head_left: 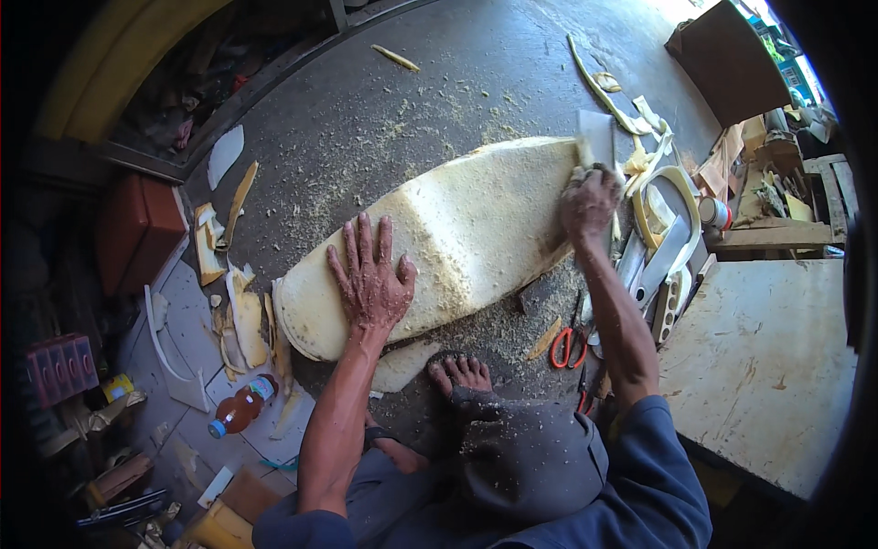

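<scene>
A long, pale yellow foam seat pad (498, 220), bent by a crease across its middle, lies slantwise on the dusty floor. My left hand (373, 282) rests flat on its left part, fingers spread. At the pad's far right end, my right hand (590, 199) is closed round a tool with a flat, greyish rectangular blade (597, 137). Motion smears this hand and the tool, so the tool's exact kind is unclear. Foam crumbs cover the pad's surface and the floor around it. My bare foot (459, 373) is close to the pad's near edge.
Orange-handled scissors (568, 349) lie right of my foot. Foam offcuts (245, 318) and a bottle of reddish-brown liquid (243, 405) are at left. Foam strips (604, 96), metal tools (660, 261) and a pale board (759, 357) stand along the right. A red-brown box (137, 233) sits far left.
</scene>
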A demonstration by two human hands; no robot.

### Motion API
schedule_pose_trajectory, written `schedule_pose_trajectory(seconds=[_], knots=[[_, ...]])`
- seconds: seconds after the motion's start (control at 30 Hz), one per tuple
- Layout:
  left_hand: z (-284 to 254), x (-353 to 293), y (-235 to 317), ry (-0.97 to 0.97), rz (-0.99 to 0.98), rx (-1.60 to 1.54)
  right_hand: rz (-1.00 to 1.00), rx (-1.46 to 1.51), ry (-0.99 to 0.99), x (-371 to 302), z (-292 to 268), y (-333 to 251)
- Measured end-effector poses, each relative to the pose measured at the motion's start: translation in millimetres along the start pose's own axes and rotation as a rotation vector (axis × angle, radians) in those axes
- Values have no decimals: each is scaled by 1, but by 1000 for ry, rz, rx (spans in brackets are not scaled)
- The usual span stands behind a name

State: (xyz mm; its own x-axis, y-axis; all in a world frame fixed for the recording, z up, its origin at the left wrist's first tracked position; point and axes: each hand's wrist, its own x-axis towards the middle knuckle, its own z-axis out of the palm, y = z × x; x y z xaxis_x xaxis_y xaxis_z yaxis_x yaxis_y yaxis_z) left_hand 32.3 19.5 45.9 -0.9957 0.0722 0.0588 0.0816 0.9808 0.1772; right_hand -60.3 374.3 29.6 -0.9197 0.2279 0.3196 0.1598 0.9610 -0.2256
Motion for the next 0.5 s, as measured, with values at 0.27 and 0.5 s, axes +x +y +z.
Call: schedule_pose_trajectory(seconds=[0.27,0.5], knots=[[-5,1,-11,9,27,-17,-283,-57,20,14,-8,-14],[-1,-6,-10,-38,9,5,-402,18,29,-52,56,-104]])
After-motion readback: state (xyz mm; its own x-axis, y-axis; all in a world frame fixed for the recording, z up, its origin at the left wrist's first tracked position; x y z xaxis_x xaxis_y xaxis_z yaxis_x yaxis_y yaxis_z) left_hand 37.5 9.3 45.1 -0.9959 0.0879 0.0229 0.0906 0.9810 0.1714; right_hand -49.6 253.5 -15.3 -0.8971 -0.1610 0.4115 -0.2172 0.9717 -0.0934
